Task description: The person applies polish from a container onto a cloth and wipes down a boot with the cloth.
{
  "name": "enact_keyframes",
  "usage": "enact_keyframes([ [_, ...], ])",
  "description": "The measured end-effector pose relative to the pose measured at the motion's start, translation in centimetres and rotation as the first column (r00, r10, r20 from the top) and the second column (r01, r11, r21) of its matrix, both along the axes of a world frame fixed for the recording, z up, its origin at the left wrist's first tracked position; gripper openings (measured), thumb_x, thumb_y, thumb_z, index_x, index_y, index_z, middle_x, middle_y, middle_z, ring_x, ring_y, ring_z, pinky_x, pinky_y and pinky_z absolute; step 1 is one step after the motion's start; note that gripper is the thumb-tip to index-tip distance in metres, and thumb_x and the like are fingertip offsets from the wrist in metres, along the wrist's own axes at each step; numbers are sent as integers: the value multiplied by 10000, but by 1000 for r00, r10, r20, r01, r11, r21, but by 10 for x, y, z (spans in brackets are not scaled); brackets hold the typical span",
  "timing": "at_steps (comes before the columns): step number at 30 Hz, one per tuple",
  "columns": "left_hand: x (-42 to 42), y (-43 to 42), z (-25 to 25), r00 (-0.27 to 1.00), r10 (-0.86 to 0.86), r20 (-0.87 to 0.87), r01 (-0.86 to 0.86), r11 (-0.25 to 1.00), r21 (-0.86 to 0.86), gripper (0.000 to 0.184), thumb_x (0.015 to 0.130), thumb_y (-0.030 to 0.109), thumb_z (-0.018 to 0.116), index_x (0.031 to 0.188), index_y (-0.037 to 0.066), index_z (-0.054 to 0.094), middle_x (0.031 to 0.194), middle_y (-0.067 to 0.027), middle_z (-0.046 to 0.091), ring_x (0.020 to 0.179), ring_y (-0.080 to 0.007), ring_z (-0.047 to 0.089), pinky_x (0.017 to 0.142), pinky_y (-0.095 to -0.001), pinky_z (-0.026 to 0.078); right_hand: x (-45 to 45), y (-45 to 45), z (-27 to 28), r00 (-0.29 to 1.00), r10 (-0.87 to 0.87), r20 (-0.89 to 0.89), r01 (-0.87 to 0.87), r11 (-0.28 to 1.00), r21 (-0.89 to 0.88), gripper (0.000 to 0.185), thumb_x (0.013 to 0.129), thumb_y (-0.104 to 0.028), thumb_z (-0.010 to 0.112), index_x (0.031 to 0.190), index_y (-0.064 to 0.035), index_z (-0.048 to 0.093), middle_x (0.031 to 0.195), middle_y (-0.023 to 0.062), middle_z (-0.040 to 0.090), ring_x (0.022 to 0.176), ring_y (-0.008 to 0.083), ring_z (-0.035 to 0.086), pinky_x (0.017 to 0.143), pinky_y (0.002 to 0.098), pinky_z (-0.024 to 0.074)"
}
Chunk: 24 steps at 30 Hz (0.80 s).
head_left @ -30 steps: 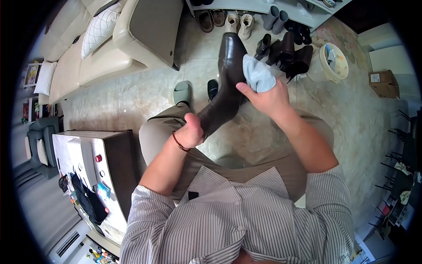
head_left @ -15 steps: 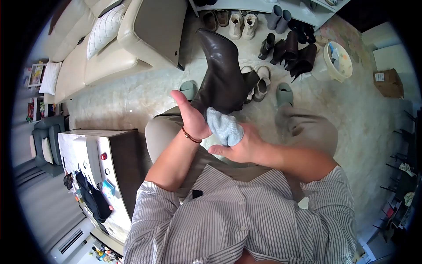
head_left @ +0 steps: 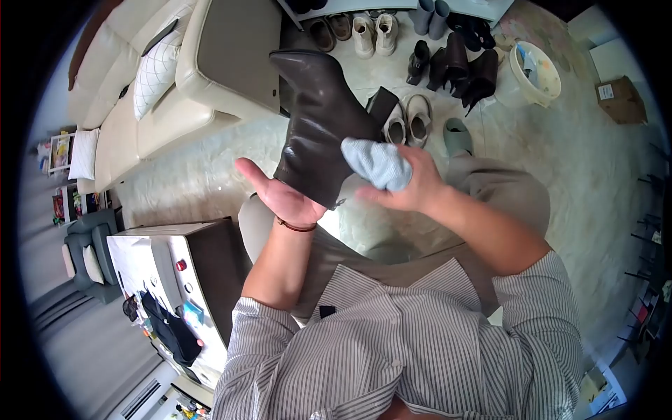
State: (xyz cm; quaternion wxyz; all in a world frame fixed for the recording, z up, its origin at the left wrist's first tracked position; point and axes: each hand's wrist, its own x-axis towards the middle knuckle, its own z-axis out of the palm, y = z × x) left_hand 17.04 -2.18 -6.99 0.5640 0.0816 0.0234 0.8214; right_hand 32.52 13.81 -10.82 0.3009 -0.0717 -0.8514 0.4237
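A dark brown heeled boot (head_left: 311, 126) is held up in front of me, its toe pointing to the upper left and its heel to the right. My left hand (head_left: 288, 201) supports it at the shaft opening, palm up and thumb stretched out to the side; the other fingers are hidden by the boot. A bunched light blue cloth (head_left: 378, 164) is gripped in my right hand (head_left: 421, 185), close to the right side of the shaft. Whether the cloth touches the leather I cannot tell.
White shoes (head_left: 407, 120) and a green slipper (head_left: 458, 136) are on the floor beyond the boot. Several dark boots (head_left: 455, 59) stand farther off beside a pale basket (head_left: 518, 73). A cream sofa (head_left: 203, 91) and a white-topped table (head_left: 203, 280) are on the left.
My right hand and the cloth have moved up and to the right, away from my left hand. The boot has shifted left and shows more of its shaft, down to the opening.
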Motion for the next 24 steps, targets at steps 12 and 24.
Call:
enact_keyframes([
  [12,-20,-10,2,995,80,-65,-80,997,16,1236,829,910,445,1636,15,173,1684,-161,262,1537,-340,286,1272,-514,228,2,7,-40,974,227,-24,-146,539,-829,452,1019,-421,636,1247,-31,609,1099,48,665,975,168,640,860,325,523],
  [24,-6,8,7,978,-145,-152,102,960,-259,1174,870,917,298,1631,29,203,1664,-141,310,1519,-303,325,1255,-474,238,-22,24,5,958,0,-286,-226,613,-757,421,987,-296,703,1244,27,626,1170,56,680,1046,157,629,930,330,514],
])
